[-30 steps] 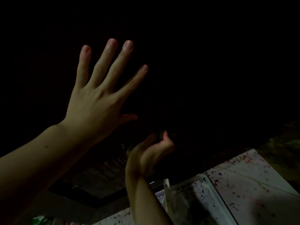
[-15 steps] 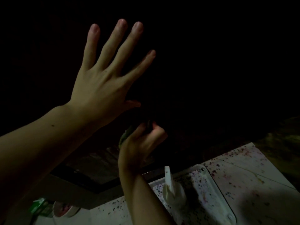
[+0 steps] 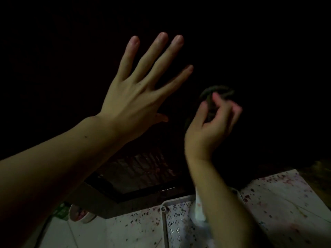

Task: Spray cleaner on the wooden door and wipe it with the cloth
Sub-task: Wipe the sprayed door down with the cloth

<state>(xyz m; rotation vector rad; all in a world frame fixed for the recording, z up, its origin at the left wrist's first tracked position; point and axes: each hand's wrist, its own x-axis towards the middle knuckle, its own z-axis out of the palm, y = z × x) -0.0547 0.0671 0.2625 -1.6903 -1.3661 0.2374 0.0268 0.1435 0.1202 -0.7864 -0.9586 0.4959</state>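
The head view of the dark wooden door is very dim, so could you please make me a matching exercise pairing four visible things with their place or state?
Things:
1. left hand
2. right hand
3. dark bunched cloth
4. white speckled floor tiles

Places or states:
A. pinched between curled fingers
B. fingers straight and spread, raised toward the dark wooden door
C. along the bottom, below the door
D. curled round a cloth, right of the other hand

Pairs: 1-B, 2-D, 3-A, 4-C
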